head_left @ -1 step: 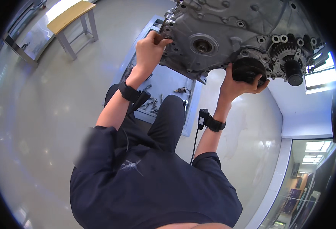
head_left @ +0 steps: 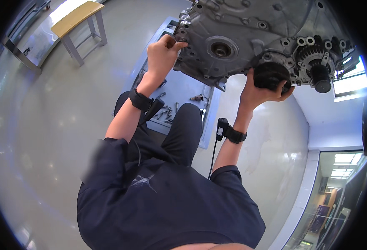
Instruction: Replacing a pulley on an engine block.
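Observation:
A grey metal engine block [head_left: 246, 37] fills the top of the view, with a round shaft seal and bore [head_left: 221, 49] in its front cover. At the cover's left edge, my left hand [head_left: 162, 57] is closed in a pinch against a bolt hole; whatever is between the fingertips is hidden. My right hand [head_left: 256, 93] grips a round black pulley [head_left: 271, 75] low on the block from below, thumb on its left and fingers curled round its lower right rim. To the right of that pulley sits an alternator-like part [head_left: 312, 58] with a dark cylinder [head_left: 320, 79] projecting from it.
Below the block, a blue-grey metal tray table [head_left: 183, 85] carries several loose bolts [head_left: 163, 112] and a brass-coloured fitting [head_left: 197, 98]. A wooden-topped stool [head_left: 77, 18] stands at the far left. Cables hang from black bands on both my wrists. At the right is a glass panel [head_left: 338, 196].

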### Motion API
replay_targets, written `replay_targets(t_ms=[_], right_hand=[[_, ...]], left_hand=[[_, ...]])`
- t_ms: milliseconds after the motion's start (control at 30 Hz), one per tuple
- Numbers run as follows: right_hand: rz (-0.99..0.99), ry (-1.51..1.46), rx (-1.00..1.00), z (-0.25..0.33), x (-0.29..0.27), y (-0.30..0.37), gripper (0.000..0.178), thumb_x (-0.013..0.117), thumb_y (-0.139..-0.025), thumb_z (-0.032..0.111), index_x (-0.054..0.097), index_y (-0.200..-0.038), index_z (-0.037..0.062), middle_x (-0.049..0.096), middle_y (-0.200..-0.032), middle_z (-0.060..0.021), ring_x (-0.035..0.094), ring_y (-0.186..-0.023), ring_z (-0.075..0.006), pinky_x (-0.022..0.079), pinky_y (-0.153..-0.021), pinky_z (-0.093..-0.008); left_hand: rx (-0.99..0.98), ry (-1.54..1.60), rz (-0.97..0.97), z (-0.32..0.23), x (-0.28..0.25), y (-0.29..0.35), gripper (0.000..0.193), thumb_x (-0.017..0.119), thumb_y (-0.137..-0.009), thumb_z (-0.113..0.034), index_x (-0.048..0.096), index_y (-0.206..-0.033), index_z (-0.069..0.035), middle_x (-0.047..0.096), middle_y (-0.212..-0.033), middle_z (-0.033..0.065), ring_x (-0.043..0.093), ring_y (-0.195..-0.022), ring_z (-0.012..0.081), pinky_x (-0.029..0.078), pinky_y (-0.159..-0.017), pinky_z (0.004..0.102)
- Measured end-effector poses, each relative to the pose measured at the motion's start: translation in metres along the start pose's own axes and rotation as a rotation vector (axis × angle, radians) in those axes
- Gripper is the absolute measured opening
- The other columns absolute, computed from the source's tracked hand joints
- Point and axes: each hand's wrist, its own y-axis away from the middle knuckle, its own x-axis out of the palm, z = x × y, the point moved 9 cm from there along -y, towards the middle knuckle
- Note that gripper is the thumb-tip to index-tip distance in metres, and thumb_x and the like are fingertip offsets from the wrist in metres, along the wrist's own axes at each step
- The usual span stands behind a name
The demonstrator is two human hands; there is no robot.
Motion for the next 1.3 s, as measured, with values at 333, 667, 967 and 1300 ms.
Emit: replay_targets(t_ms=[333,667,967,1300], right_hand=[[-0.009,-0.005,-0.015,-0.003,-0.002,0.002,0.109,0.091,-0.063,0.018,0.018,-0.139,-0.0096,0.003,-0.151,-0.0226,0.012,-0.138,-0.0439,0.037,-0.112,-0.0554],[-0.011,-0.053,-0.002,-0.002,-0.004,-0.001,0.109,0.091,-0.062,0.018,0.019,-0.138,-0.0091,0.001,-0.151,-0.0228,0.010,-0.138,-0.0442,0.037,-0.112,-0.0549],[-0.004,-0.065,0.009,-0.006,-0.002,0.001,0.109,0.091,-0.061,0.018,0.019,-0.137,-0.0125,0.001,-0.151,-0.0225,0.011,-0.138,-0.0429,0.039,-0.111,-0.0528],[0.009,-0.006,0.026,-0.004,0.001,0.002,0.112,0.092,-0.060,0.019,0.019,-0.136,-0.0205,0.003,-0.150,-0.0232,0.014,-0.137,-0.0419,0.047,-0.107,-0.0482]], left_hand=[[0.019,-0.047,0.069,-0.006,0.013,0.009,0.026,0.066,-0.093,-0.023,0.067,-0.087,0.002,0.060,-0.065,0.0203,0.055,-0.054,0.0369,0.044,-0.054,0.0394],[0.348,-0.237,-0.087,-0.038,0.003,0.013,0.017,0.068,-0.089,-0.014,0.062,-0.081,0.000,0.062,-0.068,0.0189,0.062,-0.064,0.0382,0.047,-0.058,0.0407],[0.010,-0.145,0.073,-0.011,0.007,0.003,0.036,0.065,-0.090,-0.033,0.068,-0.081,0.002,0.068,-0.068,0.0172,0.067,-0.065,0.0357,0.052,-0.064,0.0412],[-0.073,-0.055,0.234,-0.003,0.013,-0.004,0.047,0.060,-0.097,-0.040,0.068,-0.076,0.002,0.059,-0.052,0.0055,0.056,-0.046,0.0121,0.041,-0.047,0.0292]])
